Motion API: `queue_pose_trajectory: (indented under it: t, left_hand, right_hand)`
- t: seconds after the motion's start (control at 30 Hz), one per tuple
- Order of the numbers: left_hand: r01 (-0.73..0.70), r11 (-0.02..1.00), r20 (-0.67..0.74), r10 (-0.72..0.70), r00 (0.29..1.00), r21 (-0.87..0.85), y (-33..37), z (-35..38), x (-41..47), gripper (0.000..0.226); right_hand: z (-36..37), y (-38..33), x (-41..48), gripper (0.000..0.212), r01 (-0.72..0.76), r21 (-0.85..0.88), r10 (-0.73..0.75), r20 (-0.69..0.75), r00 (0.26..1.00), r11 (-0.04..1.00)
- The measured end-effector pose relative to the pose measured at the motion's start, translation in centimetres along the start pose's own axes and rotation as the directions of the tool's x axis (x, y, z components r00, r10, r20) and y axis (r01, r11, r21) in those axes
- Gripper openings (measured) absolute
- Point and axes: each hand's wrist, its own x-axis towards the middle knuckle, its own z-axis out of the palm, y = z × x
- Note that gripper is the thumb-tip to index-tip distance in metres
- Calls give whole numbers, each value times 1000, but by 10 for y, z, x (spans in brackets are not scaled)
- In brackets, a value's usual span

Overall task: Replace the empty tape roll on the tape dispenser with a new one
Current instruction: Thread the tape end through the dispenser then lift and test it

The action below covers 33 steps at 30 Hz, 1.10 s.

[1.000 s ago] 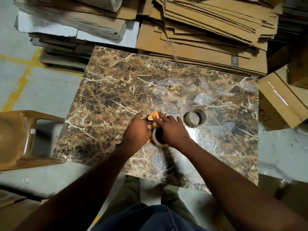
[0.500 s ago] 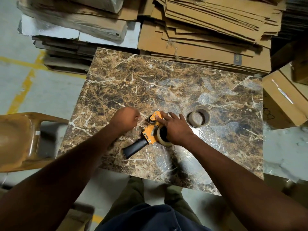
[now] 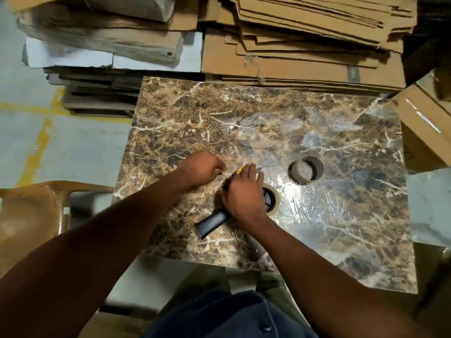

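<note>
The tape dispenser (image 3: pixel 220 215) lies on the marble-patterned tabletop (image 3: pixel 341 228) just below the frame's centre; its long axis runs diagonally, black handle toward the lower left, orange head toward the upper right. The right hand (image 3: pixel 242 195) presses down over its body, fingers curled around it, with the new tape roll (image 3: pixel 273 200) showing at the hand's right edge; the left hand (image 3: pixel 201 167), just left of the head, has its fingers pinched together (on what, one cannot tell). The empty tape core (image 3: pixel 306 170) stands apart, to the right.

Glossy marble table (image 3: pixel 268 113); matt cardboard sheets (image 3: pixel 305 32); plastic dispenser handle (image 3: pixel 211 224).
</note>
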Motion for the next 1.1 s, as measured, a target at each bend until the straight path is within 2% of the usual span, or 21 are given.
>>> queue_pose_trajectory:
  t: [0.13, 0.23, 0.3, 0.37, 0.43, 0.47, 0.5, 0.53, 0.57, 0.6, 0.63, 0.67, 0.7, 0.73, 0.8, 0.93, 0.97, 1.0, 1.1]
  left_hand:
    - [56, 980, 39, -50, 998, -192, -6, 2, 11, 20]
    - [145, 907, 86, -121, 989, -395, 0, 9, 14, 20]
    - [259, 796, 174, -195, 965, -547, 6, 14, 16, 19]
    - [360, 663, 258, -251, 933, -656, 10, 16, 18, 18]
    - [421, 554, 314, -281, 907, -718, 11, 15, 19, 17]
    - [442, 508, 336, -291, 896, -739, 11, 13, 20, 18]
    - [463, 462, 358, -300, 884, -756, 11, 13, 22, 21]
    - [486, 427, 385, -305, 871, -762, 11, 11, 23, 25]
    - [506, 402, 406, -310, 860, -763, 10, 13, 26, 27]
    - [527, 393, 426, -318, 847, -754, 10, 13, 28, 27]
    - [545, 387, 442, -326, 836, -744, 10, 14, 31, 26]
    - [563, 387, 458, -335, 823, -730, 11, 13, 32, 25]
    - [574, 391, 464, -345, 816, -719, 12, 14, 35, 23]
    - [583, 405, 465, -357, 810, -705, 13, 12, 36, 20]
    - [592, 419, 461, -377, 803, -689, 15, 8, 40, 17]
    - [589, 443, 448, -388, 806, -676, 18, -2, 52, 17]
    - [573, 471, 422, -393, 817, -671, 17, -5, 56, 18]
    - [552, 493, 393, -394, 831, -672, 16, -10, 58, 19]
    - [491, 464, 330, -387, 861, -737, 8, -25, 68, 24]
  right_hand:
    - [4, -4, -5, 56, -27, 54, 30, -56, 998, 998]
    - [11, -9, -6, 58, -58, 105, 66, -81, 994, 993]
    - [18, -7, -9, 58, -83, 95, 93, -112, 989, 992]
    - [24, -3, -23, 59, -109, 141, 138, -221, 965, 984]
    - [29, 3, -49, 45, -110, 262, 203, -359, 911, 959]
    - [34, 6, -64, 38, -157, 356, 289, -356, 889, 921]
    - [40, 8, -76, 39, -253, 483, 418, -271, 867, 838]
    - [44, 8, -84, 45, -385, 629, 555, -89, 827, 675]
    - [49, 8, -87, 52, -509, 736, 631, 144, 762, 446]
    - [53, 7, -86, 56, -590, 783, 602, 378, 703, 198]
    - [58, 5, -84, 56, -637, 770, 483, 569, 666, -29]
    - [60, 3, -80, 52, -654, 732, 339, 674, 656, -189]
    - [61, 0, -75, 47, -654, 707, 240, 707, 665, -272]
    - [60, -2, -72, 42, -646, 699, 181, 709, 682, -306]
    - [61, -4, -65, 34, -613, 711, 141, 685, 715, -346]
    - [57, 2, -58, 32, -447, 723, 82, 567, 820, -527]
    - [52, 5, -56, 26, -410, 758, 113, 531, 840, -508]
    - [46, 9, -52, 20, -385, 816, 175, 495, 851, -432]
    - [33, 26, -34, 19, -308, 951, 366, 283, 887, 13]
